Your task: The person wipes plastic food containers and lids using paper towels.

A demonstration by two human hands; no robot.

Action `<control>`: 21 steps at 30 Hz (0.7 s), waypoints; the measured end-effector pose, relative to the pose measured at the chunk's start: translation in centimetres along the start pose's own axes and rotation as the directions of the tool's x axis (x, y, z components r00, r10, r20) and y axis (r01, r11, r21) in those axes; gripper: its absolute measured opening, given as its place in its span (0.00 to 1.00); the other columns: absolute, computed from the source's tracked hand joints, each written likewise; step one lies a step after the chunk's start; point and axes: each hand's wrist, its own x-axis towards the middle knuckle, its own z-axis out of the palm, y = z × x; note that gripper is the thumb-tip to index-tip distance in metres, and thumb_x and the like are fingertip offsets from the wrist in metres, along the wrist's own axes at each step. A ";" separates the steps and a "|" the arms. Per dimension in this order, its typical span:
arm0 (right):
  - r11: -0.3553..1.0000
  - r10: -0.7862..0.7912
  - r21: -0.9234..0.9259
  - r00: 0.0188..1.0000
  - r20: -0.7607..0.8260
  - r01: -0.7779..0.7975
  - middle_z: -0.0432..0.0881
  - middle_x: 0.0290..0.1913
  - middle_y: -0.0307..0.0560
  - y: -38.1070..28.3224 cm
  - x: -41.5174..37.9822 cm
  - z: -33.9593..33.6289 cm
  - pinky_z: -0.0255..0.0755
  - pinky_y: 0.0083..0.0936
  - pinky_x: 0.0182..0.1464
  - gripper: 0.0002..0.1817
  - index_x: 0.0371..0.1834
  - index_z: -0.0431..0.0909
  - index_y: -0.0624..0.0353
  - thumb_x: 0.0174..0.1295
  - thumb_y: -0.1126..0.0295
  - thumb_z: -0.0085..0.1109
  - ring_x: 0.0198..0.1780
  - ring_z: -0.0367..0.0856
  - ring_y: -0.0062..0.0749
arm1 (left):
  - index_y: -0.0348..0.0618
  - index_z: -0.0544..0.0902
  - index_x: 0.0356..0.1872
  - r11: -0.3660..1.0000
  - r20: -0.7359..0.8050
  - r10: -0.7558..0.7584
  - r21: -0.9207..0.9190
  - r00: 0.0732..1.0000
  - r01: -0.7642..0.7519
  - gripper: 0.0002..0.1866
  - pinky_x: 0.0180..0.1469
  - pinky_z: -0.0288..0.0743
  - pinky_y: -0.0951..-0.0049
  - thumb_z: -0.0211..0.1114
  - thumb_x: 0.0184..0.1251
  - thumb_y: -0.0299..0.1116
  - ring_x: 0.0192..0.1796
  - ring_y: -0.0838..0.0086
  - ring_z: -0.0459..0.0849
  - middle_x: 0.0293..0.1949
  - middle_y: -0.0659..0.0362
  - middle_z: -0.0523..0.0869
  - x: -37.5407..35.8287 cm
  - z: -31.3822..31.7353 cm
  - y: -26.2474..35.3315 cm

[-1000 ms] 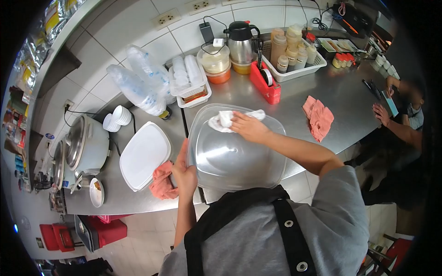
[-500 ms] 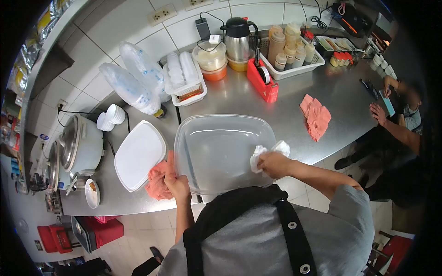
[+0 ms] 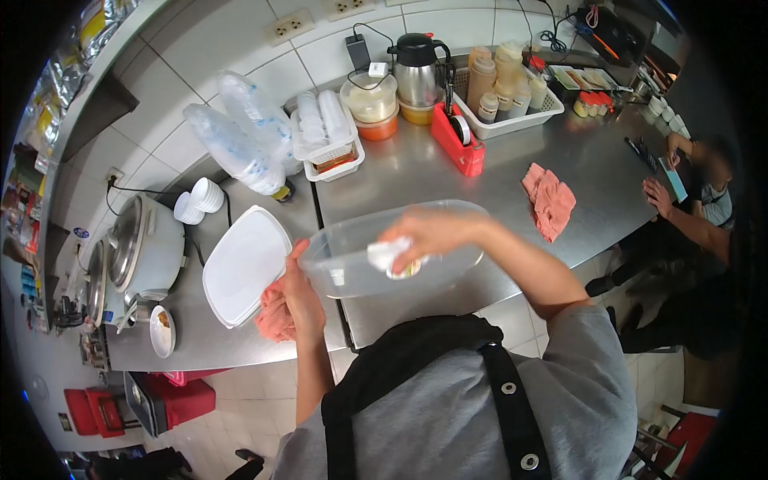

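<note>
A clear plastic container (image 3: 344, 260) is tilted up over the steel counter in front of me. My left hand (image 3: 302, 292) grips its left end, thumb up along the side. In my right hand (image 3: 436, 232), slightly blurred, a crumpled white paper towel (image 3: 386, 254) is pressed at the container's near side. A white lid (image 3: 240, 268) lies left of the container. Beside my left wrist sits a bunched orange cloth (image 3: 276, 316), partly covered by that hand. Another orange cloth (image 3: 550, 204) is spread farther right on the counter.
Along the wall stand a steel thermos (image 3: 420, 72), a red tape dispenser (image 3: 458, 140), a basket of sauce bottles (image 3: 512, 120) and stacked tubs (image 3: 372, 112). Rice cookers (image 3: 148, 248) and a small bowl (image 3: 162, 332) are at left. A co-worker's hand (image 3: 658, 198) rests at the right edge.
The container has tipped, its near side rising toward me. My right hand, with the paper towel, has moved left and up from the container's right end to its middle.
</note>
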 end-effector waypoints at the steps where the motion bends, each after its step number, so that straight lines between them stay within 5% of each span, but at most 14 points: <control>1: 0.999 0.041 0.014 0.999 0.028 -0.042 0.87 0.39 0.45 -0.5 0.3 -2.0 0.76 0.27 0.44 0.21 0.49 0.81 0.62 0.53 0.65 0.72 0.39 0.82 0.26 | 0.38 0.75 0.57 0.992 0.010 0.045 0.117 0.999 -0.046 0.16 0.55 0.68 0.77 0.51 0.75 0.34 0.56 0.72 0.75 0.56 0.56 0.77 0.1 -0.3 -0.1; 4: 0.994 0.106 -0.018 0.988 -0.109 -0.108 0.87 0.41 0.40 -0.9 1.6 -5.6 0.75 0.22 0.46 0.23 0.51 0.82 0.61 0.52 0.65 0.75 0.41 0.81 0.19 | 0.41 0.76 0.42 0.920 0.051 0.170 0.349 0.984 -0.177 0.15 0.46 0.67 0.80 0.49 0.80 0.43 0.43 0.80 0.73 0.41 0.63 0.78 1.4 -2.3 -2.1; 7: 0.975 -0.147 -0.216 0.856 -0.495 0.042 0.85 0.46 0.44 -1.8 2.7 -7.8 0.74 0.24 0.48 0.23 0.50 0.81 0.63 0.55 0.62 0.74 0.46 0.81 0.23 | 0.45 0.67 0.28 0.912 0.043 0.256 0.322 0.966 -0.256 0.19 0.31 0.57 0.80 0.47 0.81 0.43 0.31 0.86 0.60 0.27 0.71 0.65 3.0 -1.9 -3.4; 10: 0.938 -0.293 -0.340 0.695 -0.657 0.074 0.82 0.46 0.49 -3.6 2.2 -8.4 0.73 0.28 0.51 0.20 0.53 0.78 0.64 0.68 0.58 0.60 0.47 0.81 0.33 | 0.38 0.80 0.42 0.933 -0.022 0.211 0.303 0.977 -0.194 0.21 0.38 0.70 0.80 0.48 0.80 0.46 0.36 0.82 0.76 0.35 0.64 0.81 3.6 -2.3 -4.0; 12: 0.939 -0.314 -0.320 0.690 -0.652 0.125 0.80 0.49 0.50 -4.4 2.7 -4.5 0.71 0.35 0.56 0.17 0.51 0.79 0.61 0.69 0.60 0.56 0.53 0.79 0.38 | 0.38 0.80 0.41 0.934 -0.037 0.216 0.300 0.976 -0.196 0.21 0.37 0.71 0.80 0.48 0.80 0.46 0.35 0.82 0.76 0.34 0.64 0.81 3.8 -1.4 -3.8; 14: 0.743 -0.470 -0.669 0.729 -0.498 0.022 0.78 0.53 0.47 -3.4 5.4 1.7 0.65 0.44 0.64 0.13 0.50 0.81 0.55 0.66 0.62 0.57 0.60 0.73 0.40 | 0.39 0.78 0.37 0.921 -0.050 0.298 0.280 0.953 -0.273 0.20 0.34 0.67 0.81 0.49 0.80 0.45 0.32 0.83 0.73 0.32 0.66 0.78 4.5 -0.6 -4.5; 16: 0.613 -0.601 -0.783 0.706 -0.375 0.107 0.78 0.54 0.41 -3.3 5.9 6.9 0.58 0.50 0.70 0.11 0.47 0.83 0.49 0.63 0.63 0.58 0.63 0.70 0.39 | 0.41 0.74 0.30 0.895 -0.073 0.400 0.247 0.914 -0.372 0.20 0.30 0.61 0.81 0.51 0.79 0.45 0.30 0.85 0.67 0.28 0.69 0.73 5.2 0.2 -6.0; 19: 0.531 -0.690 -0.825 0.664 -0.288 0.194 0.79 0.52 0.37 -1.0 6.9 6.0 0.57 0.50 0.71 0.09 0.43 0.84 0.48 0.63 0.63 0.59 0.61 0.73 0.38 | 0.44 0.69 0.24 0.909 -0.117 0.380 0.230 0.917 -0.348 0.22 0.27 0.55 0.80 0.51 0.79 0.45 0.27 0.86 0.62 0.24 0.71 0.68 3.5 3.1 -4.3; 21: 0.619 -0.667 -0.770 0.620 -0.412 0.154 0.81 0.49 0.39 -0.1 6.8 3.7 0.61 0.46 0.68 0.09 0.39 0.84 0.50 0.62 0.61 0.59 0.56 0.76 0.39 | 0.46 0.65 0.21 0.930 -0.143 0.311 0.248 0.940 -0.270 0.23 0.26 0.51 0.79 0.50 0.80 0.45 0.26 0.86 0.59 0.22 0.72 0.64 2.6 3.2 -3.6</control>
